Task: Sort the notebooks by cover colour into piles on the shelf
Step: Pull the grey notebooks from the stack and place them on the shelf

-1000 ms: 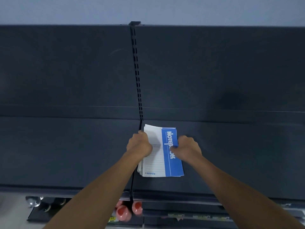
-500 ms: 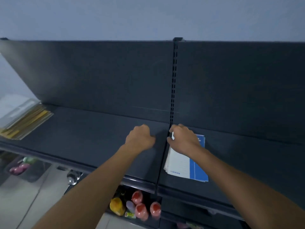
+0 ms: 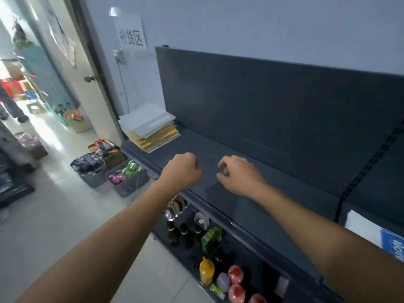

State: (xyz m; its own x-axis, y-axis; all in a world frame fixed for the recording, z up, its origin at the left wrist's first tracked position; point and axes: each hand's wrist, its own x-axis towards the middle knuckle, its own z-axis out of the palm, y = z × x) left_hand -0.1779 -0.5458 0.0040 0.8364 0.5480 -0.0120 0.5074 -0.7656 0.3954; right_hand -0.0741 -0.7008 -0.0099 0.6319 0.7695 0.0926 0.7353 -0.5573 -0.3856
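Head view. The upper shelf (image 3: 218, 145) runs from 10 o'clock to 4 o'clock. The unsorted stack of notebooks (image 3: 150, 127), pale grey covers above and yellow ones below, lies at the shelf's far end at 10 o'clock, against the back panel. A started pile with a blue notebook (image 3: 391, 241) on top lies at 4 o'clock, cut off by the frame edge and well apart from the stack.

Both hands hover over bare shelf between the two piles and hold nothing. The left hand (image 3: 181, 171) has its fingers curled together into a fist. The right hand (image 3: 238, 176) has its fingers loosely bent, with the thumb apart from them.

Handling, as a judgement: the notebooks look thin, light and floppy, and their smooth covers are likely to slide on one another. The top copy is best lifted at a free corner or long edge, thumb above and fingers beneath, while the other hand steadies the stack. Bottles (image 3: 206, 272) stand on the lower shelf at 6 o'clock.
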